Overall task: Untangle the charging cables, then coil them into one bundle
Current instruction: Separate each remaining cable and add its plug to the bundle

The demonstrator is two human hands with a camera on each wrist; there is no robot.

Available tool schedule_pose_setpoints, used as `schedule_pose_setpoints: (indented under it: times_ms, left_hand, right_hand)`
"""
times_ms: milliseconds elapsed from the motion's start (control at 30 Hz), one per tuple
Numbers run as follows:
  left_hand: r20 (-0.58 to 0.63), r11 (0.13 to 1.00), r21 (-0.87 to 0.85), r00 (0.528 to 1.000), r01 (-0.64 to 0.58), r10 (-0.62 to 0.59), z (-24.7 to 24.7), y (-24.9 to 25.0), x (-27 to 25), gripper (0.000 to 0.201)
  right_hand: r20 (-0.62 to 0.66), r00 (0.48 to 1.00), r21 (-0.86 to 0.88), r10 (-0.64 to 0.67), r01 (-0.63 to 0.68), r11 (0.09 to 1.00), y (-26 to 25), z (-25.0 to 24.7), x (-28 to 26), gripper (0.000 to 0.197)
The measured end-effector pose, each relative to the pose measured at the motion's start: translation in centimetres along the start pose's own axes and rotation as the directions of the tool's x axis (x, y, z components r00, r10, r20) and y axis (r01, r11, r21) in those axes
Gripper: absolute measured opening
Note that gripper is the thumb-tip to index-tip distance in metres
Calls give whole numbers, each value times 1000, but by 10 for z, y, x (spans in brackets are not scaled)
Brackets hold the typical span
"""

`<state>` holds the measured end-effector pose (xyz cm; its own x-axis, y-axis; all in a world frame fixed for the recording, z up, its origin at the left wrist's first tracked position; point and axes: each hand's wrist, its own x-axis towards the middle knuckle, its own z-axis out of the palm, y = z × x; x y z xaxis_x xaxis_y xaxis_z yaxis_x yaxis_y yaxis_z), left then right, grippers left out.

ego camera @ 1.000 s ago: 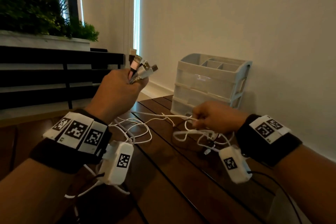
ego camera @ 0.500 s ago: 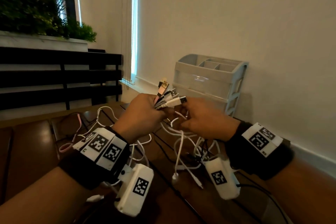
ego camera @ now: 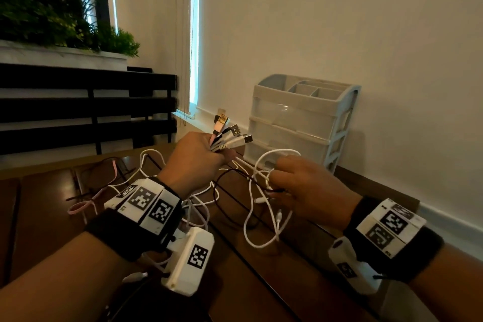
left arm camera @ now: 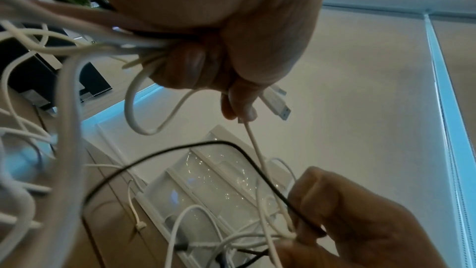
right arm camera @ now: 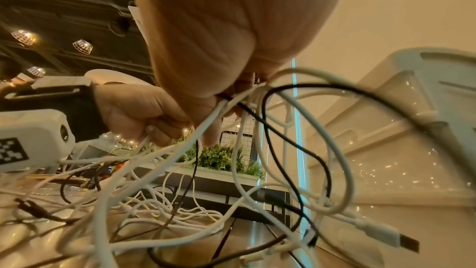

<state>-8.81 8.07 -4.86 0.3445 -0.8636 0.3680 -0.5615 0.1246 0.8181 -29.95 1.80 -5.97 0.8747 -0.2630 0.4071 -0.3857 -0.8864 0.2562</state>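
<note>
White and black cables tangled over table; left hand fingers clenched round USB plugs, right hand fingers pinching cable loops

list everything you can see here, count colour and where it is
charging cables: several, mostly white, one black, one pink; loose on the table, plug ends bunched in the left hand
USB plugs: a handful, white and pink with metal tips; sticking out above the left fist
drawer organiser: one, pale grey; against the wall
table: one, dark wood
plants: green, on the far ledge
left hand: grip closed round the plug ends
right hand: pinches white and black strands
</note>
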Motion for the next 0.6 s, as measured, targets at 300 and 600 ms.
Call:
schedule_pose_setpoints:
  times_ms: [300,600]
  left_hand:
    - [-81,999,-20,996,26,-27,-13,-1,5,16]
    - [-86,998,-53,996,-30,26,-7,12,-1,26]
  right_hand:
    - [116,992,248,56,-83,965,17,-22,-18,45]
    - [325,871,180,367,-438,880,19,-33,25,16]
